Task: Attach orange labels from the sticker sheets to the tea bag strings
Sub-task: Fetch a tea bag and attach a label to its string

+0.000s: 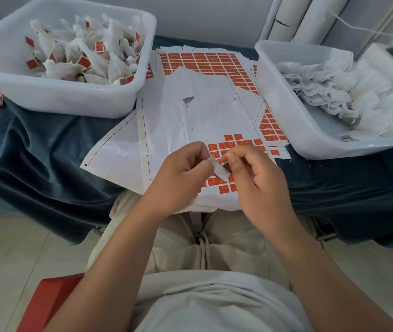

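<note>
**Both hands pinch a small white strip over the sticker sheet**

At the centre of the frame the left hand [186,173] and right hand [257,180] meet, both with fingers curled. Between them is a white strip [220,170]. Its long axis slants from upper left down to lower right, and the lower end hangs free. The left hand's fingertips pinch the upper end. The right hand's thumb and forefinger are pressed together on the strip's right edge. Whether the strip is a label's back or part of a bag cannot be told.

The strip is held just above a mostly peeled sticker sheet [178,121], whose remaining orange labels [243,143] show around the fingers. A fuller sheet [202,61] lies beyond it at upper centre. A white bin [59,101] at upper left holds labelled tea bags [87,58]. Another bin [310,142] at upper right holds plain tea bags [322,92]. Everything rests on a dark blue cloth [35,144].
</note>
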A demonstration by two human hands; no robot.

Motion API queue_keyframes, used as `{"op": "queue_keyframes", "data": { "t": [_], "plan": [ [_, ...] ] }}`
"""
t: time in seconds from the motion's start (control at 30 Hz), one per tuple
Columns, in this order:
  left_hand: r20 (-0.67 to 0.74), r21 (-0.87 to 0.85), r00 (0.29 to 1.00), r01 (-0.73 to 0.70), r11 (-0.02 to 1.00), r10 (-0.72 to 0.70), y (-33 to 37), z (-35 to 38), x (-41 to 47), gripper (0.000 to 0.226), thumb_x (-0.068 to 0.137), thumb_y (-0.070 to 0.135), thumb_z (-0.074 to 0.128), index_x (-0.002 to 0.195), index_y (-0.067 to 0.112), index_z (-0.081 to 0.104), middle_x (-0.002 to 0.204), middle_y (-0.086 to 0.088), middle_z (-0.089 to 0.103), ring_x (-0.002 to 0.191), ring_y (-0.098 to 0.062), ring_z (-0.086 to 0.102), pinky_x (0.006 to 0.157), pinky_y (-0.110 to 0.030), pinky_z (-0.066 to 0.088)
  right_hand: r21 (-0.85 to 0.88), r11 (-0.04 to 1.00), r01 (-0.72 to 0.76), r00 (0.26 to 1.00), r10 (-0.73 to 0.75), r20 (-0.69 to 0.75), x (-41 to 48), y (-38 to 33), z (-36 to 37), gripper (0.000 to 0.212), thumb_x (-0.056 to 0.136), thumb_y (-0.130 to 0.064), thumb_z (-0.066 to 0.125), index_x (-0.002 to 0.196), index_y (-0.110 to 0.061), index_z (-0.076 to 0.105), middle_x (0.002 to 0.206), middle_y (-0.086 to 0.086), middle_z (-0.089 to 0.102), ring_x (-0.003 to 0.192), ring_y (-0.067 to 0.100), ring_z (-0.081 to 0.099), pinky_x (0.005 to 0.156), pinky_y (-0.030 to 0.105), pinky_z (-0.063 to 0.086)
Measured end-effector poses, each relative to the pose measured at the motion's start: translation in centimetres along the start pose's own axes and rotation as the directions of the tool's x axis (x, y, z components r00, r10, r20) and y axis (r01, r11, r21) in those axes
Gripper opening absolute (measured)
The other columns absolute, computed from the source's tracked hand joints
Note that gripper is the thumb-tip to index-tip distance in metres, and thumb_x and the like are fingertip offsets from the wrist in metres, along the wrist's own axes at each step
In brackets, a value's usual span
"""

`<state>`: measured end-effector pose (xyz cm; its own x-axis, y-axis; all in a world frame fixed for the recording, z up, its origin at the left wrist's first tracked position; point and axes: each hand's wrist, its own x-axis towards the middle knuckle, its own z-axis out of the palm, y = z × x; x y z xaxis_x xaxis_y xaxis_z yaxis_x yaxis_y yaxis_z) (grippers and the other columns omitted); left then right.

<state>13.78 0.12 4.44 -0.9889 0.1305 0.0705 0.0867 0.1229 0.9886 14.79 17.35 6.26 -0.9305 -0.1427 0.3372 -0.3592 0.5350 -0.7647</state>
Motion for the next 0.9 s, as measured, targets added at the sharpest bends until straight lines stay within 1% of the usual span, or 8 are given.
{"op": "queue_keyframes", "data": {
  "t": [0.13,0.27,0.4,0.5,0.6,0.73,0.83,0.9],
  "plan": [
    [0.065,-0.036,0.998,0.004,0.999,-0.001,0.3,-0.2,-0.2,0.027,0.098,-0.003,0.049,0.073,0.008,0.049,0.057,0.017,0.055,0.051,-0.003,0.051,0.052,-0.012,0.042,0.036,0.999,-0.014,0.999,0.013,0.029,-0.1,-0.3,-0.1,0.016,0.110,-0.023,0.051,0.102,-0.025,0.065,0.089,-0.021,0.069,0.091,0.003,0.068,0.072,0.011,0.050],
    [0.065,-0.157,0.998,0.023,0.987,-0.013,0.9,-0.3,-0.3,0.032,0.098,-0.012,0.043,0.072,0.006,0.044,0.058,0.003,0.048,0.048,-0.006,0.042,0.046,-0.013,0.036,0.043,0.999,-0.013,0.999,0.012,0.042,-0.2,-0.7,-0.1,0.017,0.111,-0.024,0.050,0.100,-0.027,0.064,0.092,-0.024,0.067,0.089,0.002,0.066,0.071,0.008,0.046],
    [0.109,-0.283,0.994,0.032,0.959,-0.001,1.3,-0.3,-0.6,0.036,0.099,-0.015,0.036,0.072,0.009,0.039,0.055,0.010,0.044,0.048,-0.004,0.042,0.046,-0.012,0.036,0.059,0.998,-0.038,0.997,0.034,0.066,-0.2,-0.7,0.1,0.018,0.111,-0.023,0.051,0.099,-0.028,0.064,0.083,-0.031,0.064,0.082,-0.005,0.063,0.071,0.006,0.043],
    [0.144,-0.298,0.990,0.041,0.954,0.002,1.3,-0.4,-0.8,0.035,0.102,-0.010,0.036,0.073,0.009,0.041,0.060,0.009,0.056,0.051,-0.005,0.049,0.049,-0.013,0.038,0.093,0.994,-0.063,0.995,0.055,0.084,-0.2,-0.6,0.2,0.019,0.111,-0.025,0.051,0.099,-0.027,0.065,0.087,-0.023,0.068,0.087,0.001,0.066,0.074,0.009,0.046],
    [0.136,-0.248,0.991,0.019,0.969,0.015,1.2,-0.5,-0.7,0.034,0.103,0.004,0.042,0.072,0.014,0.051,0.064,0.006,0.063,0.052,-0.006,0.053,0.050,-0.014,0.039,0.133,0.986,-0.096,0.992,0.084,0.093,-0.2,-0.5,0.3,0.021,0.111,-0.026,0.050,0.099,-0.025,0.067,0.088,-0.017,0.070,0.089,0.004,0.068,0.076,0.009,0.047],
    [0.059,-0.119,0.997,-0.044,0.992,0.052,0.9,-0.4,-0.5,0.032,0.105,0.019,0.051,0.074,0.020,0.060,0.064,0.002,0.064,0.052,-0.009,0.052,0.050,-0.015,0.040,0.235,0.947,-0.218,0.968,0.180,0.174,0.1,-0.1,0.2,0.025,0.111,-0.027,0.049,0.100,-0.022,0.070,0.085,-0.007,0.073,0.083,0.009,0.070,0.074,0.015,0.053],
    [-0.019,-0.058,0.996,-0.089,0.994,0.088,1.1,-0.4,-0.5,0.034,0.109,0.022,0.055,0.076,0.019,0.063,0.062,0.010,0.062,0.050,-0.003,0.054,0.050,-0.009,0.039,0.287,0.920,-0.268,0.953,0.209,0.221,0.2,0.2,0.3,0.026,0.112,-0.027,0.048,0.100,-0.024,0.071,0.085,-0.006,0.073,0.082,0.010,0.071,0.076,0.020,0.057],
    [-0.068,-0.049,0.995,-0.083,0.995,0.079,1.1,-0.3,-0.5,0.035,0.108,0.026,0.057,0.078,0.012,0.065,0.057,0.015,0.057,0.047,-0.002,0.050,0.047,-0.009,0.037,0.294,0.918,-0.268,0.955,0.213,0.206,0.2,0.2,0.5,0.026,0.111,-0.028,0.048,0.099,-0.027,0.070,0.086,-0.007,0.074,0.083,0.010,0.072,0.076,0.020,0.058]
  ]
}}
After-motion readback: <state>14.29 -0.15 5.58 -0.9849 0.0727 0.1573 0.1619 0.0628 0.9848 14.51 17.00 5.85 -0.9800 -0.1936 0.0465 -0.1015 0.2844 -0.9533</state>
